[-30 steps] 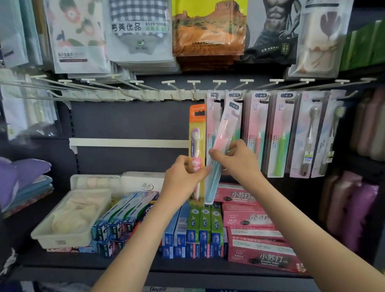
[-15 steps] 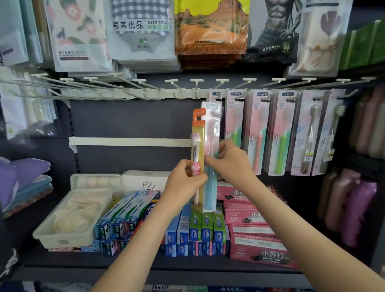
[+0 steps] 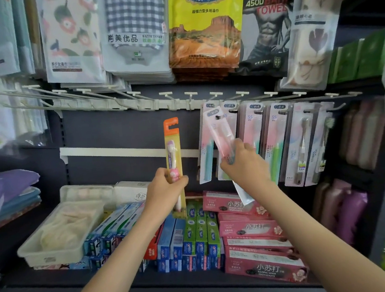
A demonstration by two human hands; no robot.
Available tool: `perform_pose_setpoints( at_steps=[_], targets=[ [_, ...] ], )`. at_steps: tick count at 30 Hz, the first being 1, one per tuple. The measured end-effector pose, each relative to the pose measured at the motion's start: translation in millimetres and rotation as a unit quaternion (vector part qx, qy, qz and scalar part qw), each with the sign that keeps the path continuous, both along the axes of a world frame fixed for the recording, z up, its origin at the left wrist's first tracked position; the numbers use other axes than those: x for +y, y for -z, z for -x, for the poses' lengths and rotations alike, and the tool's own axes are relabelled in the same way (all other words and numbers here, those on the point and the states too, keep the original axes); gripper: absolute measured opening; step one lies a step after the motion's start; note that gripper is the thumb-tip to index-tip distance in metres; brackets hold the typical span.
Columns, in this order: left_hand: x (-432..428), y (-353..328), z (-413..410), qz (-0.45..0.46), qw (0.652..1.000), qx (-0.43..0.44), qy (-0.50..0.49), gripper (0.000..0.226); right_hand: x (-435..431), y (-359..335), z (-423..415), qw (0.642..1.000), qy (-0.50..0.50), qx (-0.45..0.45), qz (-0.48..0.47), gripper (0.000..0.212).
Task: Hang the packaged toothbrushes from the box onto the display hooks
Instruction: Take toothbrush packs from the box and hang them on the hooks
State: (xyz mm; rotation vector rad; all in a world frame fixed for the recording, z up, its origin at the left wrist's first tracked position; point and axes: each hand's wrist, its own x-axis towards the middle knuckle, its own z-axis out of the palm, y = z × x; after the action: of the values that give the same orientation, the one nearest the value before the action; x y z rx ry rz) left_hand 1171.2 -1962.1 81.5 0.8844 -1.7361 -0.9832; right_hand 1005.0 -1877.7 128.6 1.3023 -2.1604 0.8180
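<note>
Only two slender arms are seen; the left hand point(image 3: 165, 187) and the right hand point(image 3: 244, 164) are bare; the left forearm point(image 3: 117, 259) and the right forearm point(image 3: 313, 240) are uncovered both above and below the dark shelf edge point(image 3: 200, 285); the wrists are shown smooth, the fingers partly blurred.

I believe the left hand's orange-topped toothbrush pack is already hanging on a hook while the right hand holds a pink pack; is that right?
Not quite. In the head view the orange-topped toothbrush pack is on no hook: the left hand holds it free, its top below the empty hooks. The right hand does hold a pink pack.
</note>
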Motion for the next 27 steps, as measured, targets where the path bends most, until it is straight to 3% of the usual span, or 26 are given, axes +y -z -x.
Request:
perform_pose_setpoints(
  at_steps=[9,16,19,21,24,27],
  targets=[
    [3.5,-10.0,12.2,0.029,1.0,-0.007,0.003,0.027,-6.0,-14.5,14.7,0.996,0.081,0.025,-0.009,0.046],
    [3.1,-14.8,18.6,0.039,0.999,-0.004,-0.005,0.028,-36.7,-14.5,24.1,0.995,0.078,-0.061,-0.005,0.051],
    [2.6,-13.9,15.2,0.046,0.999,0.0,-0.013,0.028,-43.5,-11.9,22.6,0.993,0.081,-0.081,0.03,0.06],
    [0.4,-11.5,10.1,0.047,0.999,-0.002,-0.025,0.028,-45.7,-1.8,17.5,0.991,0.098,-0.021,0.084,0.068],
    [-6.1,-6.7,0.4,0.041,0.998,-0.01,-0.048,0.027,-57.2,17.1,4.2,0.992,0.028,0.037,0.121,0.054],
    [-13.4,-5.9,-9.2,0.036,0.997,-0.02,-0.058,0.027,-78.3,24.1,-6.4,0.984,-0.061,-0.091,0.138,0.049]
  ],
)
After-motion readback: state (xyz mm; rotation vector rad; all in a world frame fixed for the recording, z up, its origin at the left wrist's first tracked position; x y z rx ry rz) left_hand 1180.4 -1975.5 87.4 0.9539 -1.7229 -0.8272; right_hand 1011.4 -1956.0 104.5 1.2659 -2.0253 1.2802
